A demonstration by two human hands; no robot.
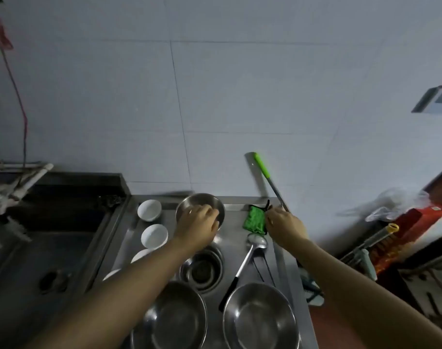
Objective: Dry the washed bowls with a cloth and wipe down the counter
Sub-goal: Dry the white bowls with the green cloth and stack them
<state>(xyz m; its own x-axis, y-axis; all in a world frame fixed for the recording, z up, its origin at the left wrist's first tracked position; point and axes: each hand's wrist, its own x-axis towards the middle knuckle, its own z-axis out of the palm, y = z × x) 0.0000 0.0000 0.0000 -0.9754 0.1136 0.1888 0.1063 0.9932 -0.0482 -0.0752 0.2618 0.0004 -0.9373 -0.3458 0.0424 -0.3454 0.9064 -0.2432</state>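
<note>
Counter [235, 263] at frame centre: four steel bowls [200, 209], four white bowls [149, 209]. Left hand [198, 224] grips one steel rim; right hand [285, 226] pinches green cloth [254, 219].

We are viewing from one head-worn wide-angle camera, looking forward and steeply down over the steel table [240, 250], facing the tiled wall [214, 96]; both forearms are reaching in from the bottom edge, close below us.

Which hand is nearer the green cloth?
Right. The right hand touches the green cloth's right edge; the left hand is apart to its left, on the steel bowl.
</note>
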